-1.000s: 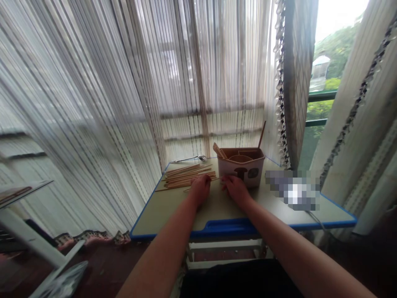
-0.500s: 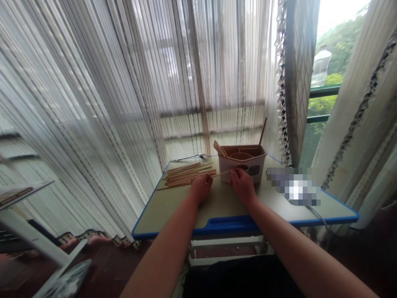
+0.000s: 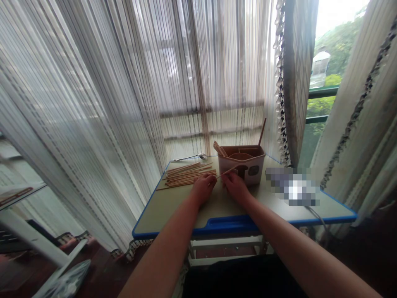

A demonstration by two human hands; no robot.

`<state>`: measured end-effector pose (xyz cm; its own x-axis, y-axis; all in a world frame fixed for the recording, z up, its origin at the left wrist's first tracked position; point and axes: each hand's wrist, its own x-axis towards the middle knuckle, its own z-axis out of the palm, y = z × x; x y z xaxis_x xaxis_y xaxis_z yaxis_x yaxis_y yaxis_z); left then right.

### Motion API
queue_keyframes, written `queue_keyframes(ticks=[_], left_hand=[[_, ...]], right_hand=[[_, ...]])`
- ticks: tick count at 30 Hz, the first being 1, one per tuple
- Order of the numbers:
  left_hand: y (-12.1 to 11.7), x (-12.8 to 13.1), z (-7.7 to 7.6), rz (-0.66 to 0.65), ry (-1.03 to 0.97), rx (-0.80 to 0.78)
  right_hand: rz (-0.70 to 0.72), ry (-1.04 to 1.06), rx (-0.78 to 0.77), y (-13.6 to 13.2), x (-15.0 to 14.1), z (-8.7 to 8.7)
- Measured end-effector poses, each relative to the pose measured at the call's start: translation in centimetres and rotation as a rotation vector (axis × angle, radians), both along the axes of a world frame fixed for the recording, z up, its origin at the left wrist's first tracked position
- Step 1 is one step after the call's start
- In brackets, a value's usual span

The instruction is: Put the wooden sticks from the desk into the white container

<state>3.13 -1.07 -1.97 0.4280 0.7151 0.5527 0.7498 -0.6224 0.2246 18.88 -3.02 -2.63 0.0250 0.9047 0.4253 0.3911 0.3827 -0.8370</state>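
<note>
A thin wooden chopstick (image 3: 230, 169) slants up to the right from between my hands, in front of the holder. My left hand (image 3: 204, 187) pinches its lower end at the fingertips. My right hand (image 3: 237, 187) is closed on the same chopstick close to the left fingers; its fingertips are partly hidden. Several loose chopsticks (image 3: 181, 176) lie in a spread pile beside and behind my left hand. Just beyond my right hand stands a utensil holder (image 3: 256, 176) with a brown rim and mushroom picture; a brown stick (image 3: 262, 131) and light wooden pieces (image 3: 217, 147) poke out of it.
A metal spoon (image 3: 202, 157) lies at the back edge of the blue-edged desk (image 3: 167, 211). To the right is a blurred-out object (image 3: 293, 188) with a cable (image 3: 316, 215). Curtains (image 3: 214, 74) hang behind the desk. A white stand (image 3: 34, 238) is at the left.
My right hand moved right along the chopstick, away from my left hand, then came back left beside it. The chopstick's free end now sticks out past the right fingers.
</note>
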Motion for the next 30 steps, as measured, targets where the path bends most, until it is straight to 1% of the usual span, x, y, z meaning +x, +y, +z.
queue_keyframes(ticks=[3, 8, 14, 16, 17, 21, 23, 25, 30], left_hand=[[0.1, 0.0, -0.2, 0.014, -0.02, -0.001], [0.3, -0.2, -0.5, 0.055, -0.024, -0.005], [0.5, -0.4, -0.7, 0.058, -0.001, -0.019], [0.6, -0.4, -0.6, 0.045, 0.004, -0.027], [0.6, -0.4, -0.6, 0.036, 0.007, -0.031], [0.4, -0.3, -0.4, -0.005, 0.011, -0.034], [0.4, -0.2, -0.3, -0.026, 0.005, -0.029], [0.3, -0.2, -0.2, -0.033, -0.012, -0.028], [0.3, -0.3, -0.2, -0.043, -0.043, -0.034]], right_hand=[[-0.031, 0.04, 0.05, 0.0, 0.2, 0.0], [-0.217, 0.107, 0.159, -0.3, 0.7, 0.6], [-0.344, 0.121, 0.247, -1.0, 1.0, 1.3], [-0.33, 0.107, 0.234, -1.0, 0.9, 1.3], [-0.296, 0.088, 0.214, -0.9, 0.8, 1.2], [-0.08, -0.063, 0.125, -0.7, 0.2, 0.8], [-0.025, -0.117, 0.101, -0.7, 0.0, 0.6], [-0.027, -0.125, 0.092, -0.6, 0.1, 0.5], [-0.115, -0.056, 0.119, -0.6, 0.4, 0.6]])
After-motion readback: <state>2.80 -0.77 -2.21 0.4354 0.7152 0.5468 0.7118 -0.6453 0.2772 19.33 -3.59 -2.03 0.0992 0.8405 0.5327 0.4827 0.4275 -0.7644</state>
